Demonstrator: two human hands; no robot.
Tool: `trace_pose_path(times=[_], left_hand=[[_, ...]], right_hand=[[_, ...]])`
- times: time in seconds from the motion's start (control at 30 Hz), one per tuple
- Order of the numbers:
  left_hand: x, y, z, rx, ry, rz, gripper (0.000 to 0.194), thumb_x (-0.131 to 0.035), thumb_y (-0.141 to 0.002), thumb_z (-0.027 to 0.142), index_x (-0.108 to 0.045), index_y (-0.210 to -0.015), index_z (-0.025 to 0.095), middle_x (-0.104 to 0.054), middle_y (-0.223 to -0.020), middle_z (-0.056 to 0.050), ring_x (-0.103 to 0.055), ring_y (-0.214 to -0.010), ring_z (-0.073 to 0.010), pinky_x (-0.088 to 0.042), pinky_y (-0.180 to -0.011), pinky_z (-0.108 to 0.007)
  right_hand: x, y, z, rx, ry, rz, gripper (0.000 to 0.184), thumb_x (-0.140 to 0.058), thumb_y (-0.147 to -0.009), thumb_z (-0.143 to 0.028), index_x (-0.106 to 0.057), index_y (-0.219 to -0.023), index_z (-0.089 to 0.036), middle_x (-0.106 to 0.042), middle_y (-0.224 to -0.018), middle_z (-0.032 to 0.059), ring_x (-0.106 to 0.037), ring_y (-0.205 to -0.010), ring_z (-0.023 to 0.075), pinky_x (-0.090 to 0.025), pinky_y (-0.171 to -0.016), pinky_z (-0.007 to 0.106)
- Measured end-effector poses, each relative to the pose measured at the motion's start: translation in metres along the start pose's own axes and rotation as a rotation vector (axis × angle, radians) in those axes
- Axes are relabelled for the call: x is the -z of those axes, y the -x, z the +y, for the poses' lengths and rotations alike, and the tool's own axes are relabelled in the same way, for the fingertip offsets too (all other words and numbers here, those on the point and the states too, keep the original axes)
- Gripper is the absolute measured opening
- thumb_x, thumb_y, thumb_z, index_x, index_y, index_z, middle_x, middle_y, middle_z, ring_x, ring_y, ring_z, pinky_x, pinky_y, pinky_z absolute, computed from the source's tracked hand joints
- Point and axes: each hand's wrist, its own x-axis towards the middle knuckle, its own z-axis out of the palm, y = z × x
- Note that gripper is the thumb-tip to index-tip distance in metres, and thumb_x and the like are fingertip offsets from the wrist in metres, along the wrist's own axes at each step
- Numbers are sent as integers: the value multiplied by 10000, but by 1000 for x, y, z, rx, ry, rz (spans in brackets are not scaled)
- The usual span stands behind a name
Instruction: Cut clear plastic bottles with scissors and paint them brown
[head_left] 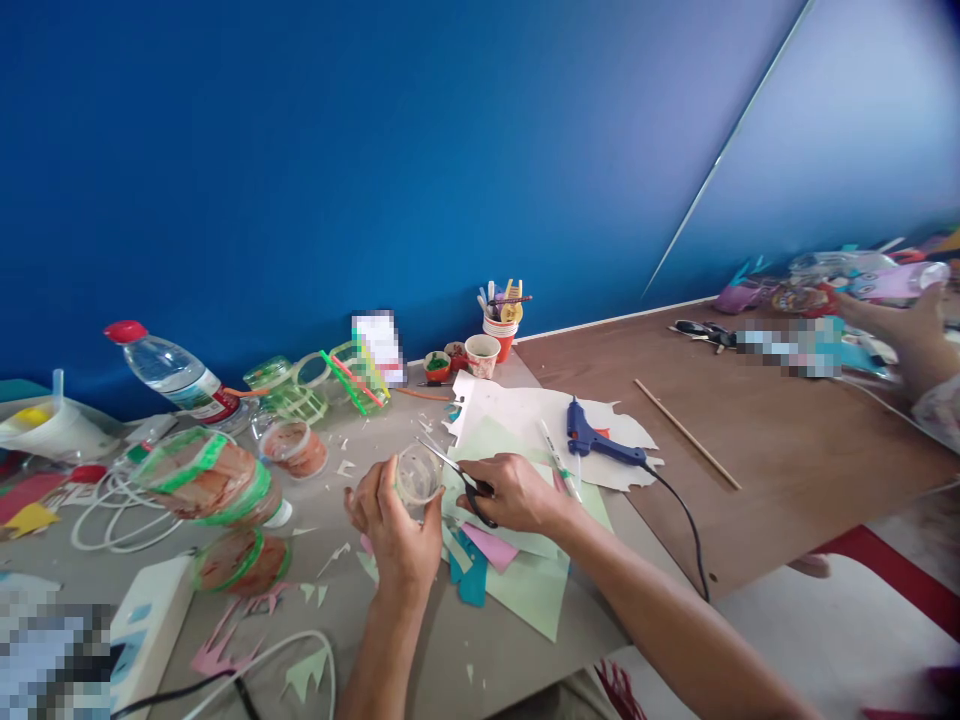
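A small clear plastic cup (418, 474) is gripped in my left hand (401, 520), its round opening facing up toward me. Scissors (478, 497) with black handles are in my right hand (517, 492); my fingers are in the loops. The blades reach to the cup's rim on its right side, and whether they touch it I cannot tell. Beneath my hands lie pale green paper (529, 595), a pink paper piece (489, 547) and a teal scrap (470, 568).
A blue glue gun (607, 440) rests on white paper beside a marker (560, 460), its cord trailing right. Left are a water bottle (176, 373), brown-and-green plastic containers (206, 478) and a power strip (154, 630). A wooden stick (686, 433) and another person's hand (896, 325) are right.
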Motion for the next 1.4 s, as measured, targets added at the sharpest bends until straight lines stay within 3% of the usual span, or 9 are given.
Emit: trace_pose_path(times=[0.3,0.53,0.87,1.4], left_hand=[[2,-2,2,-39,-2,-9,616,-662,-792,356,-427,-1315,132,-556,-1185,-199,-498,-1166,-327,-268,-1056,-560],[2,-3,2,-37,2,19,637,-672,-788,352,-419,-1326,123,-552,-1189,-209,-479,-1197,-327,-263,-1063,-549],[2,-2,1,-81,-35,65,644,-702,-765,367,-454,-1296,99,-576,-1158,-213,-509,-1168,-316,-297,-1056,-523],[2,-4,2,-56,23,29,608,-690,-775,344,-449,-1294,139,-563,-1157,-188,-512,-1137,-325,-334,-1021,-530]], right_hand=[[5,-1,-1,-21,44,-2,82,-617,-776,-269,-634,-806,-194,-599,-616,-2,-497,-568,138,-292,-581,249],[4,2,-5,1,7,36,286,-671,-739,-360,-660,-960,-179,-614,-678,6,-503,-582,141,-376,-676,275],[5,0,-5,-6,-21,-36,120,-636,-792,-303,-606,-763,-190,-556,-575,-21,-453,-542,119,-303,-565,234],[-2,0,-1,-26,94,38,127,-609,-808,-311,-607,-757,-195,-559,-555,-11,-474,-547,136,-269,-565,249]])
